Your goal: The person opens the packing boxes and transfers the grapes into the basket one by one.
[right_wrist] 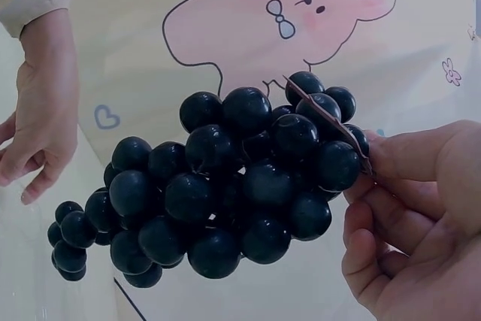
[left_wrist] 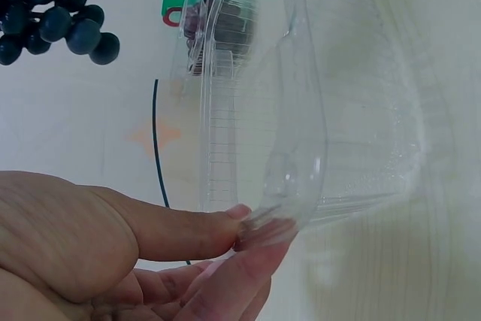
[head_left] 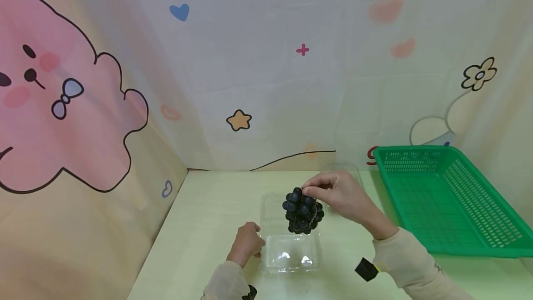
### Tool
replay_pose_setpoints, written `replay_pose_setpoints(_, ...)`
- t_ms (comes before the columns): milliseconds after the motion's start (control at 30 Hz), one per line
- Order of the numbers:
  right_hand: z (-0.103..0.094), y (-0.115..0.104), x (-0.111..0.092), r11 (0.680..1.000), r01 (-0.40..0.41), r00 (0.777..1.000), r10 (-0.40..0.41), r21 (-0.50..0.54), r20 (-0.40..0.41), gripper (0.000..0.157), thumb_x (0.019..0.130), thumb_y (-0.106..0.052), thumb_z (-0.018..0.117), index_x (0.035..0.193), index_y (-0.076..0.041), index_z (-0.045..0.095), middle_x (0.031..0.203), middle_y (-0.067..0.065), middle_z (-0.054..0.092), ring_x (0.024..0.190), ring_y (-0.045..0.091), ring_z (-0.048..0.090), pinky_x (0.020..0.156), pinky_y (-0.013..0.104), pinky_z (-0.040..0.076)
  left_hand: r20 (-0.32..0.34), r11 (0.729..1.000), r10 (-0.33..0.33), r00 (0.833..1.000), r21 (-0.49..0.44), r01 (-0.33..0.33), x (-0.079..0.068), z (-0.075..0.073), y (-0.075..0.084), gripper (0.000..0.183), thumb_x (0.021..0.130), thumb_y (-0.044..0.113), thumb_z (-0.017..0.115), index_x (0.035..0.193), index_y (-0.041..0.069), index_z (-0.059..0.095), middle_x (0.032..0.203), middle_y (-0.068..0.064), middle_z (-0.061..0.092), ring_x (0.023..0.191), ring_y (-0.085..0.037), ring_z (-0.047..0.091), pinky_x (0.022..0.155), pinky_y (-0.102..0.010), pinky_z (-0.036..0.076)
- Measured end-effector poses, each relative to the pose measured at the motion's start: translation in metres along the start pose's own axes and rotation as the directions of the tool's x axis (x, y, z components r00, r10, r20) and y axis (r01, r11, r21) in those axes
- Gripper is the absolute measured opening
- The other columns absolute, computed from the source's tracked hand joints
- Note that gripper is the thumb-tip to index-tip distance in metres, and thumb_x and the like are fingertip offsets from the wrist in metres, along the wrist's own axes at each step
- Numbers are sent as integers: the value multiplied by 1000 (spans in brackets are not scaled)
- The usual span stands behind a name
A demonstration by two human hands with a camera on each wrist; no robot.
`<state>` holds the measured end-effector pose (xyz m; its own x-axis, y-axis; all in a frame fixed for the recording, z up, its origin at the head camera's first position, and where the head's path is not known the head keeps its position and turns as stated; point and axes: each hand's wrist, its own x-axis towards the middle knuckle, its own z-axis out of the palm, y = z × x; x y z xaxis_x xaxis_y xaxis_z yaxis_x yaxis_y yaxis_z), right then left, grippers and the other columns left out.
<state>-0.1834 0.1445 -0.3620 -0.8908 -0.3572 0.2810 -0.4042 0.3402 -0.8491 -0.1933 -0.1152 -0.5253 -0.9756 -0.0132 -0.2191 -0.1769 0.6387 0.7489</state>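
Observation:
My right hand (head_left: 342, 198) pinches the stem of a bunch of dark grapes (head_left: 303, 212) between thumb and fingers. The bunch hangs above a clear plastic clamshell box (head_left: 291, 253), which lies with its lid unfolded on the table. In the right wrist view the grapes (right_wrist: 218, 186) fill the middle, a thin brown stem running along their upper end. My left hand (head_left: 246, 244) grips the box's left edge. Seen from the left wrist, the thumb and fingers (left_wrist: 180, 231) pinch the thin plastic rim.
A green perforated basket (head_left: 451, 207) stands on the right side of the pale table (head_left: 200, 226). Behind my right hand is another clear box (head_left: 339, 167); dark grapes (left_wrist: 233, 28) show through plastic in the left wrist view. A printed curtain (head_left: 270, 87) hangs behind the table.

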Motion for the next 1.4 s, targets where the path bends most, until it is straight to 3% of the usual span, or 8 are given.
replay_pose_setpoints(167,-1,-3,0,1000,-1,1000,1,-13,-6,8,93,-14,78,99,-9,82,94,0,76,83,15,64,71,26,53,11,999,-32,999,-11,32,-1,0,1,33,86,-12,73,116,-15,59,89,-20,63,58,-19,63,52,-30,58)
replay_pose_setpoints(467,-6,-3,-1,1000,-2,1000,2,16,-13,7,93,-11,78,98,-7,81,95,2,76,85,16,67,73,26,55,5,999,12,1000,-35,-12,-1,-2,1,33,84,-14,71,114,-17,59,94,-25,64,49,-16,62,48,-28,56)
replay_pose_setpoints(733,-13,4,-4,1000,-1,1000,1,-4,-25,8,94,-12,77,99,-9,82,97,1,76,84,15,67,71,25,55,39,998,40,998,-44,-39,-2,-3,0,34,86,-15,71,117,-17,57,72,-13,60,47,-11,56,50,-27,56)
replay_pose_setpoints(1000,-26,9,-10,999,-43,998,43,6,-44,12,95,-16,76,102,-8,81,101,5,76,88,16,66,71,25,54,37,998,28,999,-59,-26,-3,-4,1,32,86,-15,71,114,-16,57,73,-13,59,49,-13,56,50,-28,57)
replay_pose_setpoints(1233,-40,13,-17,997,-71,995,71,-3,-66,15,97,-18,75,106,-7,80,109,7,76,100,14,66,78,25,55,31,998,32,999,-57,-30,-4,-4,1,32,85,-16,71,113,-17,57,72,-12,58,49,-13,55,49,-27,56)
replay_pose_setpoints(1400,-49,15,-23,995,-93,991,89,-32,-99,16,97,-19,74,106,-7,80,110,8,75,94,11,65,75,25,53,34,998,27,999,-56,-25,-4,-5,2,31,85,-15,72,112,-15,57,73,-12,58,50,-13,56,50,-27,56)
